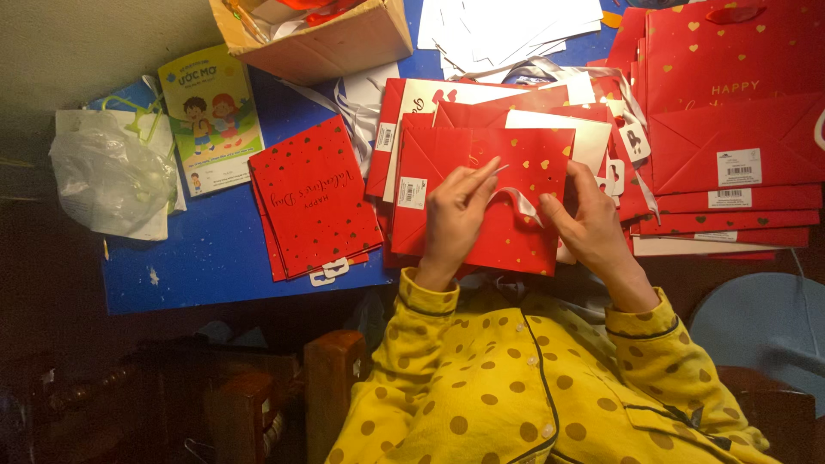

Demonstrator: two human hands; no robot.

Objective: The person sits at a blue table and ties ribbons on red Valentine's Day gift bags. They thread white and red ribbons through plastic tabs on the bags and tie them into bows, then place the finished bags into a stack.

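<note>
I see both hands working over one red bag that lies flat on the blue table, on top of other flat red bags.

Grip state:
- Left hand: fingers curled, thumb and forefinger pinched near the bag's top edge. It appears to hold a thin end of the white ribbon; the contact point is too small for me to confirm.
- Right hand: fingers closed on the bag's right side, with the ribbon passing under the thumb.

Location: the bag sits at the table's near edge, between a stack of flat bags on the left and a taller pile on the right.

Risks, as I judge them:
- The ribbon end may slip from the pinch, because the hold is on a narrow tip.
- A hard pull could tear the paper at the handle hole.
- The bag overhangs the near edge; a push toward the body could slide it off.
- The bags underneath are loose and could shift under hand pressure.

Not resolved:
- The handle holes are covered by the fingers.
- The right pile and the cardboard box are cut off by the frame.
- The lower area is dark; I can make out only wooden furniture.
</note>
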